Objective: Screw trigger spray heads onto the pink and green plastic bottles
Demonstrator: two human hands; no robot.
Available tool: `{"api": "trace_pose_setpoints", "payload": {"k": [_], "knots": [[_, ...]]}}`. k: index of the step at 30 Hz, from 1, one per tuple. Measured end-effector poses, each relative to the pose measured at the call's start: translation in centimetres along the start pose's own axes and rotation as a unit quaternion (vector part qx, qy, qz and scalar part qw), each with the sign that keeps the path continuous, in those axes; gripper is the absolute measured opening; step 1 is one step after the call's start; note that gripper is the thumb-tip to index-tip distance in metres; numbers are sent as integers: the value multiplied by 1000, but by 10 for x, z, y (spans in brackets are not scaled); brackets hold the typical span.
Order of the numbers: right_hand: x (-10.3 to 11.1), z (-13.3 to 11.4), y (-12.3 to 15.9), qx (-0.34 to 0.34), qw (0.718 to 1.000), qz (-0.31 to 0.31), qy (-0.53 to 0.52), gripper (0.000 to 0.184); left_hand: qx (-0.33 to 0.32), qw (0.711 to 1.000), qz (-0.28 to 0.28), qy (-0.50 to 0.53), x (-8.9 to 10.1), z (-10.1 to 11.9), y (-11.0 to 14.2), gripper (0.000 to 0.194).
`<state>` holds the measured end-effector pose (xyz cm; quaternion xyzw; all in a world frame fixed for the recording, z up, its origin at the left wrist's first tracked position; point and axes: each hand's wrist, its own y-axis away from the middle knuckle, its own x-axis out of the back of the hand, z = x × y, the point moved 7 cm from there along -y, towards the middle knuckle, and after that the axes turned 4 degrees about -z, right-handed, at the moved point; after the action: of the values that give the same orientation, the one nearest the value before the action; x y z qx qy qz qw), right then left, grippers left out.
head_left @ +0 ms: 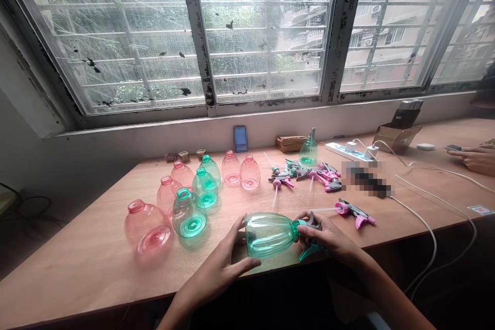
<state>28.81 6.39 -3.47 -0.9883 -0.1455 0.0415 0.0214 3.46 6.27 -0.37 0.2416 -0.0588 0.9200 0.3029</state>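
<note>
A clear green spray bottle (268, 236) lies on its side in the air over the table's front edge, its base to the left. My left hand (226, 260) is around that base, thumb along the lower side and fingers at the upper rim and behind. At the neck, my right hand (319, 234) grips the spray head (309, 251), whose teal trigger part hangs below the fingers. Just beyond my right hand lies a pink and grey spray head (353, 212) with its white tube pointing left.
Red bottles (149, 229) and green bottles (189, 214) without heads stand at left. Several spray heads (305, 172) lie piled by a finished green spray bottle (308, 149). Behind are a phone (240, 138), a power strip (350, 151) and cables. Another person's hand (477, 157) is at far right.
</note>
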Motion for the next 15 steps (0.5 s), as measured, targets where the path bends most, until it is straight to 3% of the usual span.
{"api": "trace_pose_setpoints", "payload": {"k": [15], "knots": [[-1, -3, 1, -3, 1000, 4, 4, 48, -6, 1000, 5, 8, 0, 5, 1, 91]]}}
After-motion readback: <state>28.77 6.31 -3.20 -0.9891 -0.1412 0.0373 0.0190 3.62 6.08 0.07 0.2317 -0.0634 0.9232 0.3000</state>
